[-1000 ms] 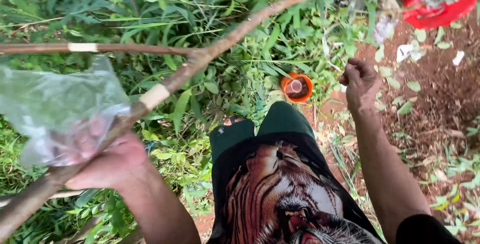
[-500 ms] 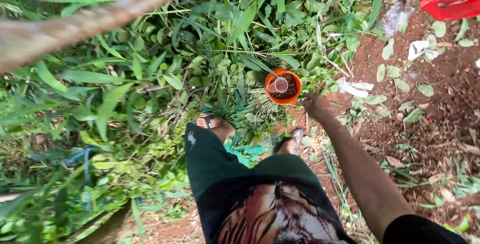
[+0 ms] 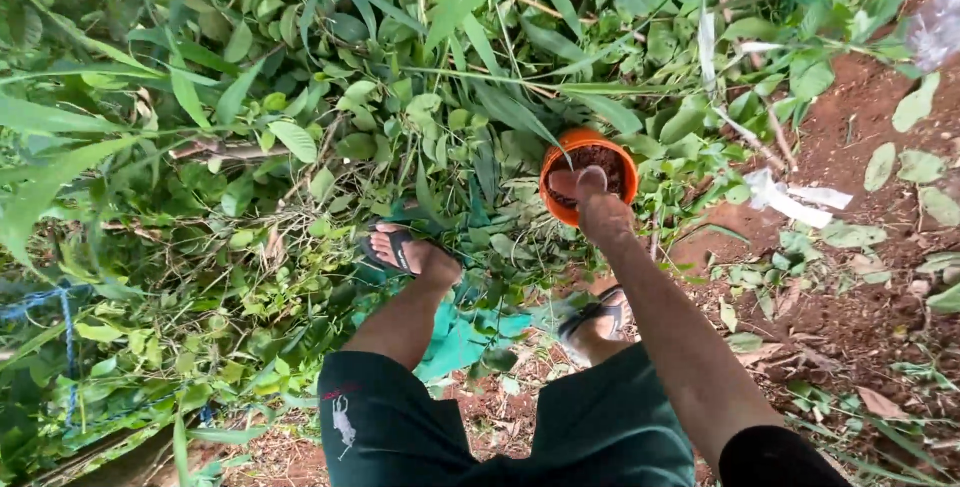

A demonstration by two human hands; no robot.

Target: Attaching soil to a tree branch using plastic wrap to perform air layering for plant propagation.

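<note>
An orange bowl (image 3: 548,162) with dark soil (image 3: 603,159) in it sits on the ground among green weeds, just in front of my feet. My right hand (image 3: 597,209) reaches down into the near side of the bowl. Its fingers are closed around a small clear cup (image 3: 563,185) lying in the soil, which is mostly hidden by the hand. My left hand is out of view.
My feet in dark sandals (image 3: 405,250) (image 3: 598,315) stand on a teal sheet scrap (image 3: 455,339). Thick leafy weeds (image 3: 300,117) fill the left and top. Red earth (image 3: 860,287) with fallen leaves and white scraps (image 3: 790,199) lies right. A blue cord (image 3: 62,309) hangs at far left.
The view tipped down, so the branch, plastic bag and left hand left the frame. My right hand dropped from mid-air to the bowl's rim, then into the bowl onto the cup.
</note>
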